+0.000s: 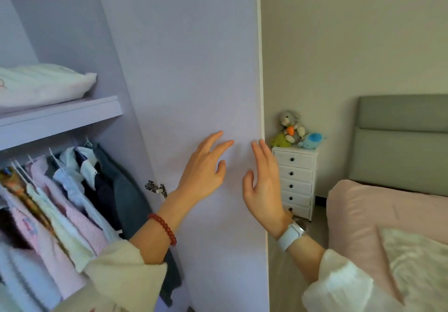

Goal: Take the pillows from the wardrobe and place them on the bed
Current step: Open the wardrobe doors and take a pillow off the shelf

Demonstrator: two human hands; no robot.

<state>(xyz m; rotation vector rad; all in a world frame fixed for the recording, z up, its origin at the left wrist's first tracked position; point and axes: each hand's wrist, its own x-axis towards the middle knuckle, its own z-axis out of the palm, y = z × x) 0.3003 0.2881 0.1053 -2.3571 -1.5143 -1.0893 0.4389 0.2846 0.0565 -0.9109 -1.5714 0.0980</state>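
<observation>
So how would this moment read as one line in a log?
wardrobe door open | left hand, right hand flat by door | pillow on shelf

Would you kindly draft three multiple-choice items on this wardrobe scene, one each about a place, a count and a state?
1. Where does the white folded pillow lie?
A. on the lilac wardrobe shelf above the hanging clothes
B. on the white drawer chest
C. on the floor

2. How many plush toys sit on the narrow white drawer chest?
A. one
B. three
C. five

3. How are the two hands?
A. both grip the pillow
B. one pulls a drawer
C. both are open, holding nothing, at the lilac wardrobe door

Answers:
1 A, since the pillow rests on the shelf over the clothes rail.
2 B, a grey rabbit, a green toy and a blue toy.
3 C, the left hand and right hand have their fingers spread and straight.
</observation>
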